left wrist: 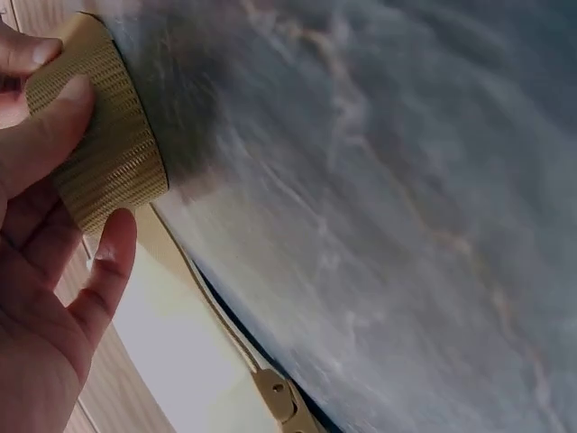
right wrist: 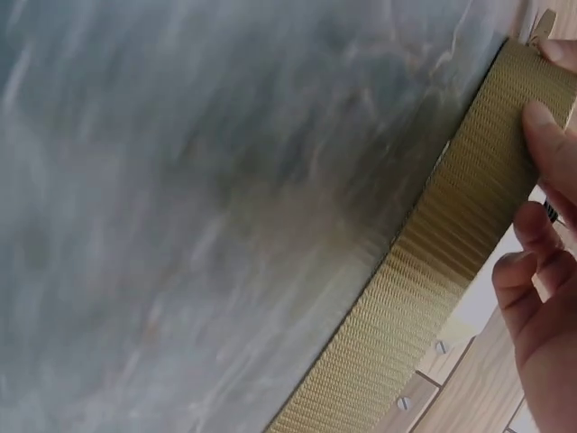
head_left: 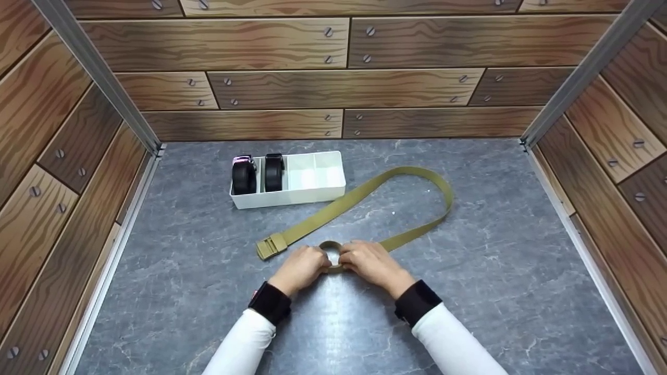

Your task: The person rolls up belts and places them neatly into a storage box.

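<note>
A tan webbing belt (head_left: 336, 209) lies on the floor in a long curve, its flat buckle (head_left: 271, 246) at the left. Its other end is bent into a small ring (head_left: 336, 269) standing on edge between both hands. On the ring's left side, my left hand (head_left: 301, 265) grips the webbing, with the thumb flat on the ribbed strap (left wrist: 117, 149) in the left wrist view. My right hand (head_left: 370, 260) pinches the ring's right side. From there the strap (right wrist: 424, 244) runs away on edge in the right wrist view.
Behind the belt stands a white divided box (head_left: 286, 198). Two rolled black belts fill its left compartments: one (head_left: 244, 178) with a shiny purplish buckle, another (head_left: 274, 174) beside it. Wood-patterned panels (head_left: 276, 44) enclose the grey marbled surface (head_left: 495, 250) at the back and sides.
</note>
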